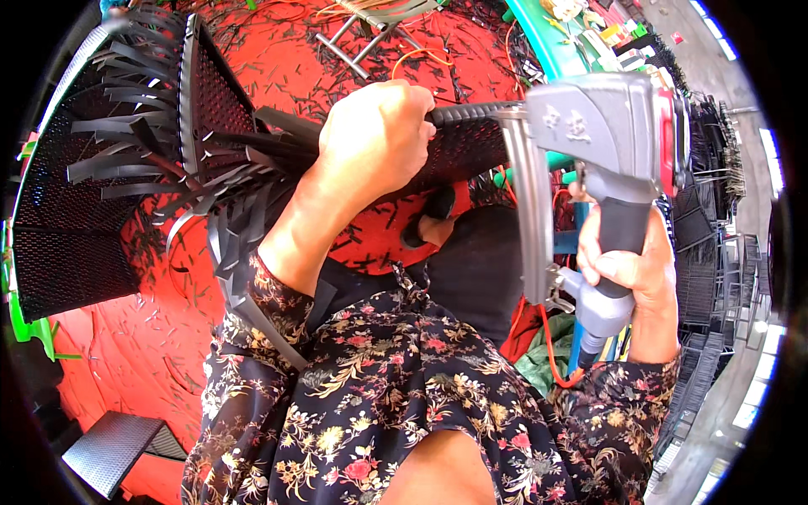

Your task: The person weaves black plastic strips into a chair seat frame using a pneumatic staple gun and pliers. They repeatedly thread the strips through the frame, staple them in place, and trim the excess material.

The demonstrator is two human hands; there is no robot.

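I see the woven black chair frame (126,168) lying tilted across the upper left of the view, over the red floor (126,345), its loose black strips (227,227) hanging off the lower edge toward the lap. My left hand (374,139) is curled tight around the frame's top bar, knuckles up, near the middle of the picture. Just beside it on the right, the grey pneumatic stapler (602,126) has its long magazine (526,210) dropping straight down, the nose pressed at the bar's right end. My right hand (631,269) is wrapped closed on the stapler's grip, and an orange air hose (551,345) trails from the base.

Room is tight: the frame's edge, the magazine and both forearms crowd the centre, and the floral sleeves (379,396) fill the lower part. A foot in a black sandal (429,219) shows under the bar. Cut strip scraps litter the floor. A folding metal stand (370,29) sits at the top edge, a dark woven panel (109,450) at lower left, and what I take to be stacked black frames (707,219), blurred, line the right rim.
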